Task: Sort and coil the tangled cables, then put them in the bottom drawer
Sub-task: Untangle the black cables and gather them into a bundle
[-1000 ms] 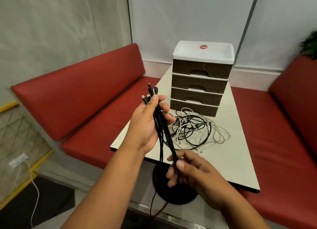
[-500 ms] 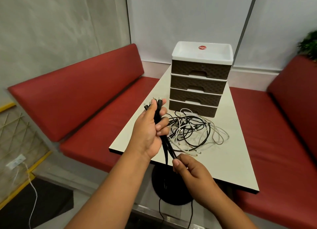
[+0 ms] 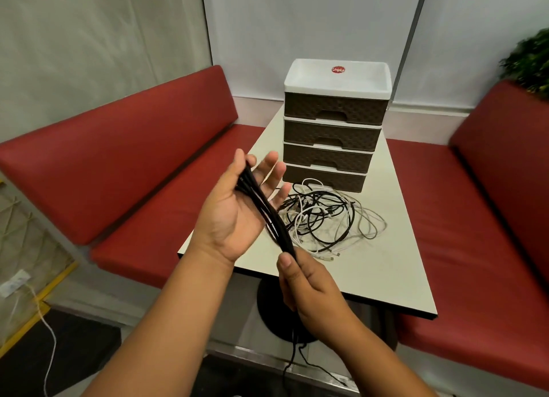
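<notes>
A bundle of black cables [image 3: 269, 215] runs slantwise across the palm of my left hand [image 3: 234, 215], whose fingers are spread and straight. My right hand [image 3: 312, 289] grips the same bundle just below, near the table's front edge, and the cable tails hang down from it toward the floor. A tangle of black and white cables [image 3: 326, 218] lies on the table in front of the drawer unit [image 3: 332, 129]. The unit has several brown drawers, and its bottom drawer [image 3: 323, 181] is closed.
The white table [image 3: 380, 277] stands on a black round pedestal base [image 3: 267, 316]. Red benches [image 3: 118, 164] flank it left and right. A white cord [image 3: 44, 328] trails on the floor at the left, and a plant [image 3: 528, 60] is at the far right.
My left hand, which was gripping the bundle near its plugs, has opened its fingers. The bundle now lies across the palm, and my right hand has stayed on it below.
</notes>
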Demonstrator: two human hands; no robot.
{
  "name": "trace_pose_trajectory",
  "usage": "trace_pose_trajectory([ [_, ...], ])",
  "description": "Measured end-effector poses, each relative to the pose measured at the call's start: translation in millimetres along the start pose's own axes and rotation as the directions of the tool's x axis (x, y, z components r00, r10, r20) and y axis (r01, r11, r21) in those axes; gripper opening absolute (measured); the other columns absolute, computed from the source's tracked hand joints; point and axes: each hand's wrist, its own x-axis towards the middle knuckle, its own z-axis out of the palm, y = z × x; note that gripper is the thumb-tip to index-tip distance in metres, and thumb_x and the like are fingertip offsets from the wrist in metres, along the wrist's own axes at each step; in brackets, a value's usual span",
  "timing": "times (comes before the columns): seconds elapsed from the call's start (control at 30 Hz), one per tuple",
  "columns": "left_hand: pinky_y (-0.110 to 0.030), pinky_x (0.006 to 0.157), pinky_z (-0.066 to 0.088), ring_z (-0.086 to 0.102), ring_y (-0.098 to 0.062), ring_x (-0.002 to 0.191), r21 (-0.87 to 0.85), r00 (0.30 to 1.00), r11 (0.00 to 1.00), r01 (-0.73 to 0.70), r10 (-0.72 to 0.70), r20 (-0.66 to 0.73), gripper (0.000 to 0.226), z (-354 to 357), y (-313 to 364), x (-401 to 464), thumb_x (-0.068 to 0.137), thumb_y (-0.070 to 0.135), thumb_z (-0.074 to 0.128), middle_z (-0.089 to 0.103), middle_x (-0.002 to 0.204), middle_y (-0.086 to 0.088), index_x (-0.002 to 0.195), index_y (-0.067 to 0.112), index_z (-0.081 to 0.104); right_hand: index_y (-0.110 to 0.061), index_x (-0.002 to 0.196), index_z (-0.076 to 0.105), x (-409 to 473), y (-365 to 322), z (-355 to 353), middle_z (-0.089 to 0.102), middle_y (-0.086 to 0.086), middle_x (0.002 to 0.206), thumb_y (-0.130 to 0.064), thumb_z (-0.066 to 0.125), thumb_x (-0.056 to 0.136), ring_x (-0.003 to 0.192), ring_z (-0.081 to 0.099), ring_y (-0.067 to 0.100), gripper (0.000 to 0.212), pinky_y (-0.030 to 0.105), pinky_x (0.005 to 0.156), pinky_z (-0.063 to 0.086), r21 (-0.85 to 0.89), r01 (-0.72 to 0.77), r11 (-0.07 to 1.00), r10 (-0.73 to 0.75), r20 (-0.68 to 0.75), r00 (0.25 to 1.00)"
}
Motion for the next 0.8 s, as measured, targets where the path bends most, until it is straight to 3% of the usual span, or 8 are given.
trace_pose_trajectory([
  [0.07,-0.046,0.107,0.036,0.063,-0.02,0.112,-0.038,0.997,0.997,0.068,-0.067,0.034,0.046,-11.0,-5.1,-2.4,0.088,0.054,0.05,0.066,0.122,-0.003,0.114,0.018,0.058,-0.03,0.068,0.043,2.5,2.7,2.3,0.038,-0.011,0.055,-0.049,0.045,0.093,0.048,0.033,0.009,0.032,0.023,0.048,0.028,0.018,-0.013,1.0,0.013,-0.017,1.0],
  [0.13,-0.046,0.11,0.035,0.063,-0.02,0.111,-0.016,0.987,0.988,0.157,-0.156,0.035,0.076,-19.2,-17.4,-6.2,0.082,0.064,0.051,0.064,0.125,-0.006,0.134,0.008,0.051,-0.029,0.07,0.044,6.3,10.2,5.0,0.039,-0.012,0.054,-0.051,0.045,0.092,0.048,0.033,0.007,0.032,0.022,0.048,0.028,0.023,-0.035,0.999,0.036,-0.031,0.999],
  [0.23,-0.037,0.096,0.049,0.07,-0.016,0.086,0.105,0.971,0.968,0.229,-0.22,-0.09,0.053,-29.7,-33.1,-3.1,0.089,0.049,0.051,0.072,0.092,-0.002,0.105,0.004,0.072,-0.026,0.075,0.047,11.8,27.7,9.9,0.038,-0.015,0.054,-0.057,0.045,0.089,0.049,0.032,0.002,0.034,0.021,0.05,0.027,-0.019,-0.059,0.998,0.059,-0.008,0.998],
  [0.3,-0.026,0.069,0.058,0.06,-0.007,0.057,0.03,0.964,0.973,0.229,-0.222,-0.148,0.031,-35.8,-30.0,7.3,0.094,0.035,0.05,0.06,0.065,0.007,0.09,0.011,0.07,-0.031,0.072,0.047,18.2,39.6,15.4,0.038,-0.015,0.055,-0.058,0.045,0.089,0.05,0.032,0.002,0.032,0.021,0.051,0.027,-0.033,-0.089,0.996,0.089,0.023,0.996],
  [0.4,-0.013,0.038,0.027,0.029,-0.002,0.039,-0.044,0.957,0.965,0.258,-0.261,-0.128,0.017,-51.1,-18.2,29.1,0.094,0.028,0.049,0.03,0.052,0.008,0.084,0.016,0.055,-0.034,0.069,0.049,36.7,50.4,17.1,0.043,-0.012,0.058,-0.057,0.048,0.088,0.052,0.037,0.008,0.029,0.027,0.052,0.031,-0.008,-0.186,0.983,0.186,0.052,0.981],
  [0.57,-0.014,0.036,0.009,0.02,-0.001,0.034,-0.018,0.954,0.968,0.252,-0.252,-0.162,0.019,-85.9,-0.2,74.2,0.093,0.028,0.046,0.023,0.047,0.009,0.076,0.021,0.048,-0.023,0.088,0.06,85.9,57.5,-5.6,0.06,-0.006,0.075,-0.064,0.05,0.083,0.066,0.057,0.011,0.043,0.031,0.063,0.047,-0.274,-0.242,0.931,0.277,0.097,0.956],
  [0.67,-0.014,0.033,0.009,0.011,-0.003,0.036,-0.015,0.951,0.97,0.244,-0.242,-0.193,0.023,-104.3,18.7,108.3,0.093,0.033,0.046,0.022,0.043,0.009,0.073,0.022,0.047,-0.026,0.094,0.065,128.3,59.9,-29.5,0.068,-0.003,0.087,-0.065,0.047,0.085,0.085,0.064,0.014,0.044,0.04,0.081,0.054,-0.398,-0.225,0.889,0.212,-0.076,0.974],
  [0.8,-0.013,0.032,0.01,0.007,-0.004,0.04,-0.058,0.94,0.954,0.294,-0.3,-0.162,0.023,-123.2,29.7,142.8,0.088,0.037,0.048,0.024,0.043,0.008,0.071,0.022,0.046,-0.02,0.097,0.068,195.7,55.4,-57.1,0.067,-0.002,0.088,-0.035,0.052,0.097,0.081,0.061,0.014,0.022,0.034,0.074,0.051,-0.652,-0.232,0.722,0.077,-0.258,0.963],
])
